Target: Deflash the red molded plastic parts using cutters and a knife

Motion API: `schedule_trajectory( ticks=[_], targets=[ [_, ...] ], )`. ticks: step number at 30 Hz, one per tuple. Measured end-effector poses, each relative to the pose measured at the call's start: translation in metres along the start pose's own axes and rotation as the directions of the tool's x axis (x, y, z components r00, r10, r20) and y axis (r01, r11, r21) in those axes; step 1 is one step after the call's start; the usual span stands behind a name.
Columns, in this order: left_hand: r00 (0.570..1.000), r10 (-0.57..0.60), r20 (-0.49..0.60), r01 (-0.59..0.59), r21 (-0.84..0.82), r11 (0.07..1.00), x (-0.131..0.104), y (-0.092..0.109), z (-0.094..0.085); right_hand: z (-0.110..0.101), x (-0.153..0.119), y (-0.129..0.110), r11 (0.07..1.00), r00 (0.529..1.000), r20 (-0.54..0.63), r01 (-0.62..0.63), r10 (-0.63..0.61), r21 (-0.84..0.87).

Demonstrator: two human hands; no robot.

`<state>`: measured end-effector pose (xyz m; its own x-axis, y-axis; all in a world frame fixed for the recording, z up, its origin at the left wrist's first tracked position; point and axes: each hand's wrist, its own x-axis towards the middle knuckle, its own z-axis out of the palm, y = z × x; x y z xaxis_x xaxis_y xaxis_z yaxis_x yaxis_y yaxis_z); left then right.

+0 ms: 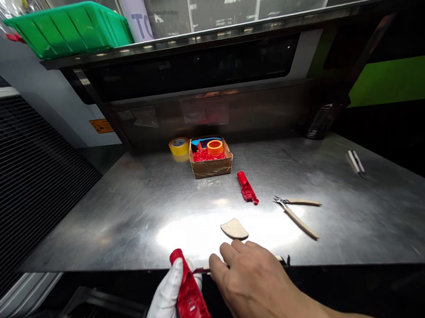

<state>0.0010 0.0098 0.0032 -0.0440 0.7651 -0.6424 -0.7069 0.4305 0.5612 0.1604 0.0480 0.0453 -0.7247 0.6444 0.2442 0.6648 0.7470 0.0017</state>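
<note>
My left hand (pixel 168 294), in a white glove, is wrapped round a red plastic part (pixel 191 298) below the table's front edge. Bare and seen from the back, my right hand (pixel 251 279) has its fingers curled over a thin tool (pixel 203 269) at that edge; the tool's tip points toward the red part. Just beyond my right fingertips lies a beige fan-shaped piece (pixel 235 228). A second red part (pixel 247 188) rests farther back on the metal table (pixel 134 221). To its right, cutters (pixel 297 213) with beige handles lie spread open.
Toward the back stand a cardboard box (pixel 212 168) holding red scraps and an orange ring, and a yellow tape roll (pixel 179 147). A pen-like tool (pixel 356 163) lies at the right. A green bin (pixel 73 28) sits on the shelf above.
</note>
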Motion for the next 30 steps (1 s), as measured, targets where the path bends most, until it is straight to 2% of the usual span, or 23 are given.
schedule_trajectory(
  ticks=[4,6,9,13,16,20,25,30],
  targets=[
    [0.995,0.086,0.042,-0.090,0.097,0.991,-0.007,0.001,0.003,-0.019,0.005,0.008,0.983,0.963,0.265,-0.086,0.041,0.160],
    [0.994,0.099,0.039,-0.103,0.114,0.988,-0.008,0.002,0.004,-0.026,0.004,0.015,0.952,0.950,0.302,-0.159,0.076,0.260],
    [0.998,0.035,0.052,-0.038,0.059,0.998,-0.006,0.005,0.002,-0.025,0.000,0.025,0.875,0.942,0.281,-0.289,0.186,0.389],
    [0.981,-0.044,0.191,0.041,0.021,0.999,0.005,0.007,-0.006,-0.008,-0.004,0.037,0.759,0.915,0.324,-0.386,0.241,0.524],
    [0.966,-0.038,0.256,0.037,0.007,0.999,0.011,0.006,-0.013,0.008,0.000,0.046,0.806,0.898,0.267,-0.433,0.349,0.403],
    [0.952,-0.049,0.303,0.066,-0.045,0.997,0.013,0.006,-0.017,0.028,0.008,0.059,0.802,0.836,0.204,-0.546,0.509,0.240],
    [0.937,0.023,0.350,0.002,-0.070,0.998,0.010,0.010,-0.015,0.041,0.007,0.064,0.801,0.851,0.207,-0.525,0.483,0.288],
    [0.977,0.047,0.207,-0.021,-0.124,0.992,0.007,0.017,-0.004,0.035,0.006,0.052,0.781,0.888,0.192,-0.458,0.417,0.424]
  ],
)
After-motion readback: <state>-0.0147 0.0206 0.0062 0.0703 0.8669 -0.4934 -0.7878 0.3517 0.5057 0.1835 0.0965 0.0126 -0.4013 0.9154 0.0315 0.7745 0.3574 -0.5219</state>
